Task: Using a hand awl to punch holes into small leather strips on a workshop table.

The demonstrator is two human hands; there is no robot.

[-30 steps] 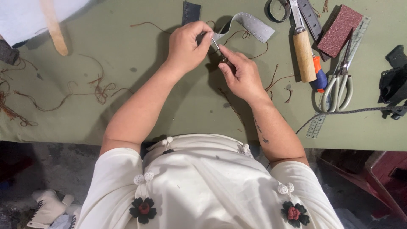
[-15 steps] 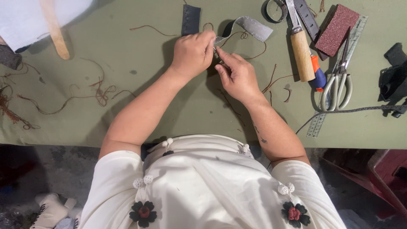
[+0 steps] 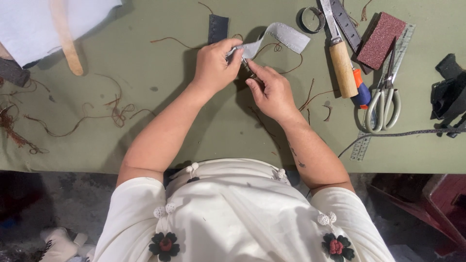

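Note:
My left hand (image 3: 216, 65) pinches one end of a grey strap (image 3: 284, 36) with a row of small holes, which lies curved on the green table (image 3: 145, 121). My right hand (image 3: 272, 90) holds a small thin metal tool (image 3: 246, 64) against the strap's end, right beside the left fingers. A dark blue strip (image 3: 218, 26) lies just beyond my left hand. Brown thread (image 3: 276, 48) curls under the strap.
To the right lie a wooden-handled tool (image 3: 342, 68), an orange-and-blue handled tool (image 3: 360, 90), scissors (image 3: 383, 99), a maroon sanding block (image 3: 381, 40), metal rulers (image 3: 345, 19), a tape ring (image 3: 310, 18) and a black object (image 3: 449, 94). A wooden stick (image 3: 65, 39) on white sheet and thread scraps (image 3: 73, 121) sit left.
Both hands stayed together at the strap's end, shifting slightly; my right hand's fingers worked the small tool closer to the strap.

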